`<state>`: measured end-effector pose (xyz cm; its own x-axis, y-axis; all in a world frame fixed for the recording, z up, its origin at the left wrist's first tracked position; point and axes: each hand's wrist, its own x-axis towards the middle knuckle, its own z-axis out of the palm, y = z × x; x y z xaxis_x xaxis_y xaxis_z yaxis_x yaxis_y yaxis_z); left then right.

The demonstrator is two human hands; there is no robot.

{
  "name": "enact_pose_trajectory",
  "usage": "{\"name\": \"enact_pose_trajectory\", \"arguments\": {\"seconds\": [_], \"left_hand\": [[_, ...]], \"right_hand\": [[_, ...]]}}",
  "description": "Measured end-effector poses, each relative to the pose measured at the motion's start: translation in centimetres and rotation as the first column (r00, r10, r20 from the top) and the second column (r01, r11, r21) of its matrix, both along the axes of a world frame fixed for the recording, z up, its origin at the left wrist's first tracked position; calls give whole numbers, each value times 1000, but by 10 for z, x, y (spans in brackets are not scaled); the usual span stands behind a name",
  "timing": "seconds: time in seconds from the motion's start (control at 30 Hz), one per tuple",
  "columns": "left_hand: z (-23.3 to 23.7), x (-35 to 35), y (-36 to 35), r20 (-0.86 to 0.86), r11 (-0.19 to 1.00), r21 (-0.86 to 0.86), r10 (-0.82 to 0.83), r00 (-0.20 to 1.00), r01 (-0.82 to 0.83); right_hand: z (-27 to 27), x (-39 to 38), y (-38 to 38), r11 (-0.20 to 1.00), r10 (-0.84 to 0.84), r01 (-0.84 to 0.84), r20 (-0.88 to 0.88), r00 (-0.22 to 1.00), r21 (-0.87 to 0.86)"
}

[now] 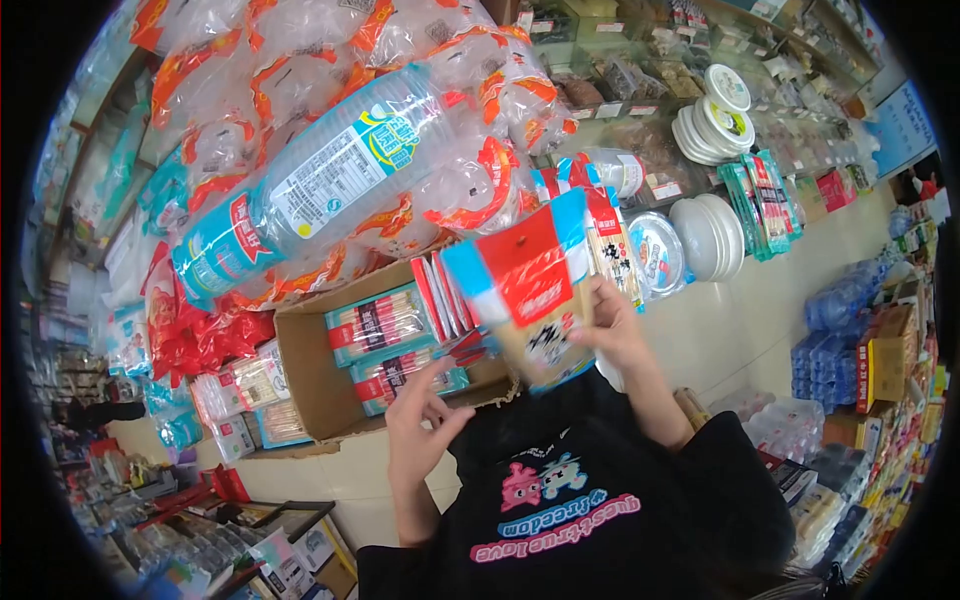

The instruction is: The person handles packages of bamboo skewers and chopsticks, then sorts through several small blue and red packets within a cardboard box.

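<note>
My right hand (618,335) grips a packet of bamboo skewers (540,325) by its right edge, thumb in front. The packet has a blue, white and red top and dark lettering, and is slightly blurred. Off to the left, my left hand (425,420) has its fingers apart and holds nothing. It is at the near edge of an open cardboard box (300,375). Inside the box lie flat blue-and-red stick packets (380,325), with several thin red packs (445,295) standing on edge beside them.
A large clear bag of plastic cups (350,155) and orange-white bagged goods (200,80) lie beyond the box. Stacked white lids (712,130), plates (708,238) and more skewer packets (765,205) stand at right. Left of the box is a red plastic bag (210,330); shelved goods surround the tiled floor.
</note>
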<state>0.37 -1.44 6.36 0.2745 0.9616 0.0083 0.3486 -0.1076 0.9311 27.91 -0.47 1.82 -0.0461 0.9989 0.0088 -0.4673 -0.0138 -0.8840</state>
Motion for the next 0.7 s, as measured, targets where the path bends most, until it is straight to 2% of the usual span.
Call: {"name": "enact_pose_trajectory", "arguments": {"seconds": [0.07,0.13,0.2,0.23,0.33,0.37,0.47,0.5,0.6,0.7], "left_hand": [[1,-2,-5,118,995,-99,-13,993,25],[-10,-12,-6,32,998,-26,-50,998,50],[-7,-13,-1,-64,988,97,-113,991,119],[-2,-14,3,-144,992,6,-127,981,129],[-46,-24,15,-151,974,129,-169,974,188],[-56,-23,13,-166,988,40,-140,976,148],[-89,-16,7,-327,988,-71,-156,932,140],[-95,-11,8,-290,984,-36,-179,940,176],[-114,-12,6,-247,991,-9,-132,960,134],[-131,-15,8,-237,983,-30,-182,954,180]], "right_hand": [[-7,-27,-8,987,163,-163,-106,981,4],[-11,-58,-11,960,276,-280,-142,951,-5],[-21,-75,-9,935,350,-353,84,933,34],[-22,-77,-6,938,325,-347,317,891,15],[-29,-76,2,905,40,-327,711,702,272],[-27,-73,4,888,15,-346,732,681,304],[-35,-70,2,907,29,-351,799,601,231],[-36,-71,0,901,14,-355,800,599,250],[-35,-72,-3,893,-50,-338,811,583,298],[-35,-70,-1,888,-83,-333,824,560,316]]}}
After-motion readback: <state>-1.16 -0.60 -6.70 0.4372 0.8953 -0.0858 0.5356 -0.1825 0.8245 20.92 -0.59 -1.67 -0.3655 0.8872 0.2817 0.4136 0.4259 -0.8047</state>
